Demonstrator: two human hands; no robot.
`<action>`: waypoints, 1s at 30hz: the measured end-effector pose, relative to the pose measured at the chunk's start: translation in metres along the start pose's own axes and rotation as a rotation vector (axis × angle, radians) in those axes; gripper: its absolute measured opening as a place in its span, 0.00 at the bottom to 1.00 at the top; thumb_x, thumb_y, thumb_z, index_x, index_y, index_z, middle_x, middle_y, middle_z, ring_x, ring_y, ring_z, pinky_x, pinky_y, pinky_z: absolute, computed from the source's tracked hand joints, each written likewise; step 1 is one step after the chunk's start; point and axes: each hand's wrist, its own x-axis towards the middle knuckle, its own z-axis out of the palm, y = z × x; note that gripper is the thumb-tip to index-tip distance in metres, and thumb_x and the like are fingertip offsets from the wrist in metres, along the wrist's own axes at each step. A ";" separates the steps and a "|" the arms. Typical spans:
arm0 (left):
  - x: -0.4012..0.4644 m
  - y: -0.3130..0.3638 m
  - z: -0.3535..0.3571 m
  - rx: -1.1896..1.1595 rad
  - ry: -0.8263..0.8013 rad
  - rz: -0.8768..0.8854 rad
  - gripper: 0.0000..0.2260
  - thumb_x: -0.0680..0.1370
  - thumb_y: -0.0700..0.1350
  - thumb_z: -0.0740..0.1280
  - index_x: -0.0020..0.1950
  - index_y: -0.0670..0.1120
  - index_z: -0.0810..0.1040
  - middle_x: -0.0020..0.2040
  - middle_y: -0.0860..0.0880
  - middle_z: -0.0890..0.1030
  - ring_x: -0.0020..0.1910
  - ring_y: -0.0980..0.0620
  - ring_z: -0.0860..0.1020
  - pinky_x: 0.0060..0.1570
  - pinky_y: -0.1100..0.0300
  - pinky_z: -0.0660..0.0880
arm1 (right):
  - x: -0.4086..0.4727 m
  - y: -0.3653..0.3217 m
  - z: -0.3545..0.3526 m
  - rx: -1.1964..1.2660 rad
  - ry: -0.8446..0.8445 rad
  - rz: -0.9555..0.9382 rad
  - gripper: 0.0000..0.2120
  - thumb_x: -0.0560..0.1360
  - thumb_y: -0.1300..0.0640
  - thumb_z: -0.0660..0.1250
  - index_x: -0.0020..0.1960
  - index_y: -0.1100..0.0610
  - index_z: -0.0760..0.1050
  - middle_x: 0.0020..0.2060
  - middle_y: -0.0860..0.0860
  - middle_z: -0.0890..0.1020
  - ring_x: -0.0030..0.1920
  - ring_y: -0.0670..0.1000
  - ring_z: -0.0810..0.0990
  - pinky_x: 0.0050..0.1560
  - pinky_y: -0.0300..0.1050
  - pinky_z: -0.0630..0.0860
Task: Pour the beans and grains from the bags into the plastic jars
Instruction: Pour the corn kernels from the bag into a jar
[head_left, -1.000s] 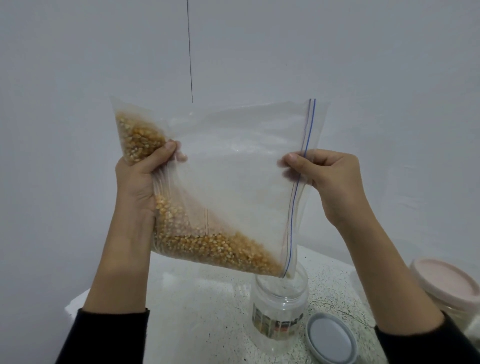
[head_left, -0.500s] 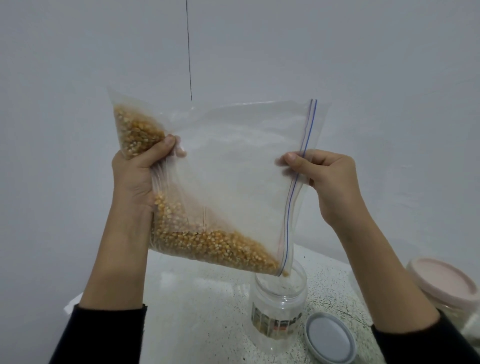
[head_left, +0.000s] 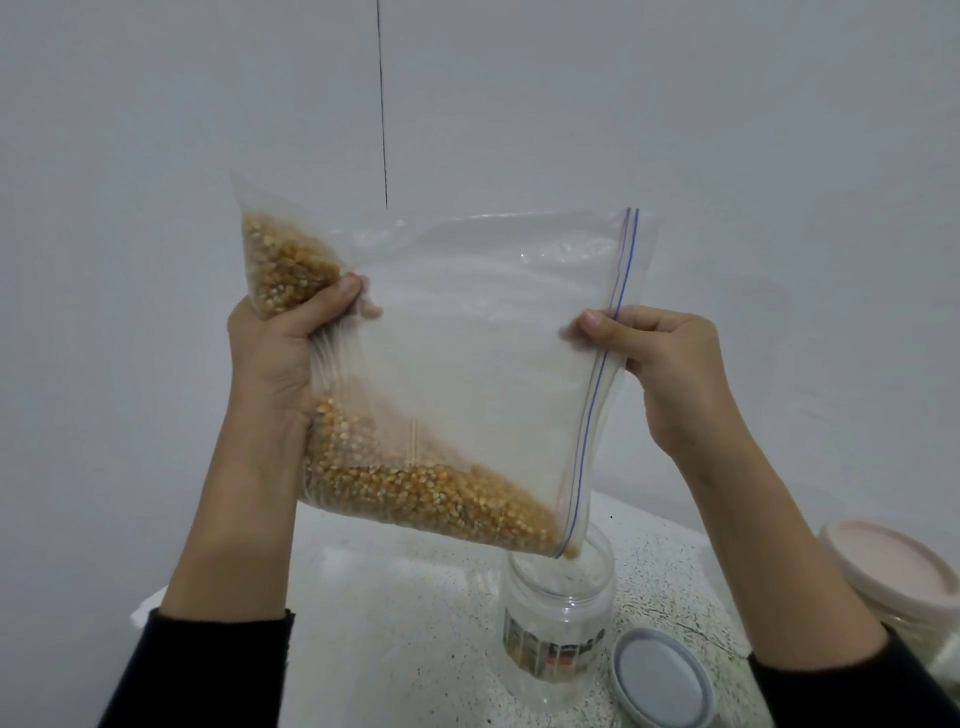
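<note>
bag (head_left: 467, 364) now tipped lower over jar (head_left: 558, 608), both hands' fingers (head_left: 332, 301) pinching its opposite edges

bag (head_left: 467, 353) corner over open jar (head_left: 558, 597), grey lid (head_left: 662, 678) beside it

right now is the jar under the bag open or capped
Open. The clear jar has a bare mouth under the bag corner, and a grey lid lies beside it on the table.

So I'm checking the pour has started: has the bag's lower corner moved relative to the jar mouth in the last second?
Barely. The bag corner stays just over the jar mouth, edging slightly down; kernels now poke out.
</note>
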 end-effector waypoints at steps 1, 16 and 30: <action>0.001 0.000 0.000 0.000 -0.002 0.000 0.07 0.65 0.34 0.72 0.39 0.37 0.77 0.30 0.48 0.82 0.29 0.52 0.81 0.37 0.61 0.78 | 0.000 0.000 0.000 0.005 0.012 -0.001 0.02 0.71 0.62 0.71 0.40 0.61 0.83 0.35 0.52 0.86 0.41 0.49 0.82 0.55 0.41 0.77; 0.000 0.000 -0.004 -0.005 0.013 -0.024 0.10 0.63 0.37 0.74 0.41 0.37 0.77 0.30 0.49 0.82 0.32 0.52 0.81 0.42 0.60 0.78 | 0.000 -0.005 0.001 0.006 -0.015 0.000 0.02 0.71 0.63 0.71 0.40 0.61 0.82 0.35 0.53 0.85 0.40 0.49 0.82 0.51 0.39 0.77; -0.003 -0.005 -0.007 0.008 0.043 -0.024 0.04 0.70 0.33 0.71 0.40 0.39 0.78 0.29 0.50 0.82 0.30 0.54 0.80 0.38 0.62 0.77 | 0.002 -0.007 0.010 0.026 -0.005 0.006 0.02 0.71 0.64 0.71 0.39 0.61 0.82 0.34 0.52 0.85 0.39 0.48 0.82 0.53 0.41 0.77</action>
